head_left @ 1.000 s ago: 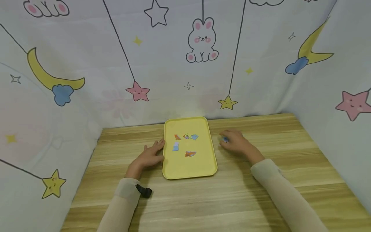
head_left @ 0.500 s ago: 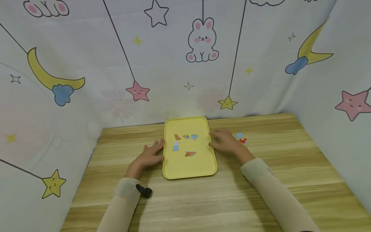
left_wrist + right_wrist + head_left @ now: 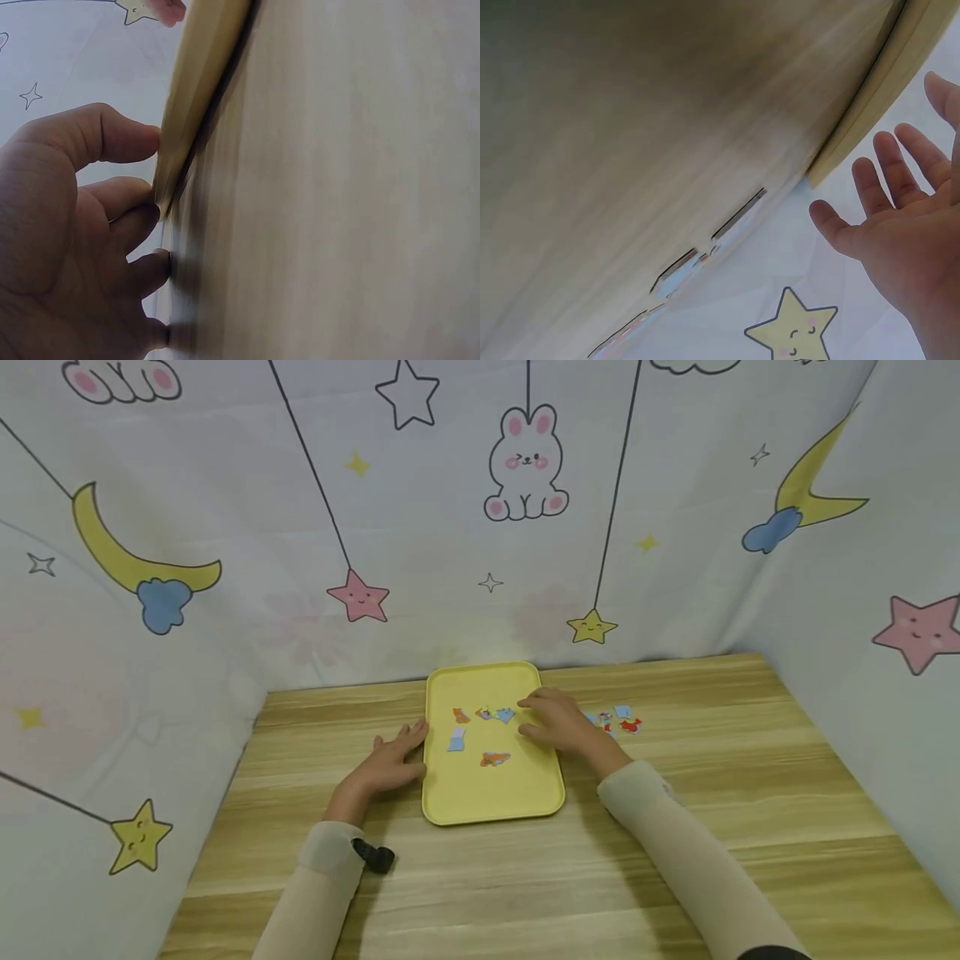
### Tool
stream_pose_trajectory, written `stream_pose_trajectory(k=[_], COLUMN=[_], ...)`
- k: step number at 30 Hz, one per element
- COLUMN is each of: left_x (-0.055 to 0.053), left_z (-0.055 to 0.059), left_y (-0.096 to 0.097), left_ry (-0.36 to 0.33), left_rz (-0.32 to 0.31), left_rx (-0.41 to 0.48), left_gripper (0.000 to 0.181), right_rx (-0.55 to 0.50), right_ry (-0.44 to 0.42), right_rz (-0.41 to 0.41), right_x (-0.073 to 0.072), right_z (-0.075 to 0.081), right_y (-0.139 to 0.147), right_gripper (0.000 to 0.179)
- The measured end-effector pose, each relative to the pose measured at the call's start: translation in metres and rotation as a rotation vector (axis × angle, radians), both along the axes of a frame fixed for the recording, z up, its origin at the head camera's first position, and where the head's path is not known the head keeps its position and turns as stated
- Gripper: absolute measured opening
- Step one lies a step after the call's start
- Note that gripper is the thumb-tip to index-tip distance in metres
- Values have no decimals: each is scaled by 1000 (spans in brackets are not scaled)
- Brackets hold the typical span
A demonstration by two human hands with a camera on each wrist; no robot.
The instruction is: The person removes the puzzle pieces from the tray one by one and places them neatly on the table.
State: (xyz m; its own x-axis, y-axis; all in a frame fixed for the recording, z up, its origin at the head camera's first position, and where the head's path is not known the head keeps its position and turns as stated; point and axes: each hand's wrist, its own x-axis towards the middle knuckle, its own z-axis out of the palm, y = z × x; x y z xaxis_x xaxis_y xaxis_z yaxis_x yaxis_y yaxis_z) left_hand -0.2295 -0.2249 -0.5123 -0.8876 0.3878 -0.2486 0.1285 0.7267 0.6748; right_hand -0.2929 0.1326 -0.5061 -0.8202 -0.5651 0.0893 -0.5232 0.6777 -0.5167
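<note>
My left hand (image 3: 382,766) lies at the left side of a yellow tray (image 3: 517,793). In the left wrist view its thumb and fingertips touch the tray's outer wall (image 3: 191,90). My right hand (image 3: 558,722) reaches over the tray's right rim, its fingers apart with nothing seen between them. Close to those fingertips lies a blue puzzle piece (image 3: 505,716), beside a small multicoloured piece (image 3: 483,714). An orange piece (image 3: 461,716), a pale lilac-and-blue piece (image 3: 457,740) and another orange piece (image 3: 495,759) lie separately on the tray.
Right of the tray, several loose pieces rest on the wooden table (image 3: 480,893), among them a light blue piece (image 3: 622,712) and a red one (image 3: 631,726). A printed cloth (image 3: 427,527) hangs behind the table.
My right hand has moved left, from the loose pieces on the table to over the tray's right side, uncovering those pieces. My left hand has stayed at the tray's left edge.
</note>
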Motion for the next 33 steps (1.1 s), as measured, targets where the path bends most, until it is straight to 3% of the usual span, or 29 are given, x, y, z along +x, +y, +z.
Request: stream_pose_trajectory(k=[7, 16, 23, 33], left_x=[0, 0, 0, 1], left_z=[-1, -1, 1, -1], left_y=[0, 1, 1, 0], left_ry=[1, 2, 0, -4], left_rz=[3, 3, 4, 4], left_rx=[-2, -3, -2, 0], left_gripper=[85, 85, 84, 85], right_rx=[22, 140, 173, 173], right_ry=[-10, 48, 2, 16], right_rz=[16, 67, 72, 77], right_x=[-6, -11, -9, -8], right_z=[-4, -8, -2, -2], right_y=[-12, -25, -31, -34], right_gripper=[48, 45, 40, 29])
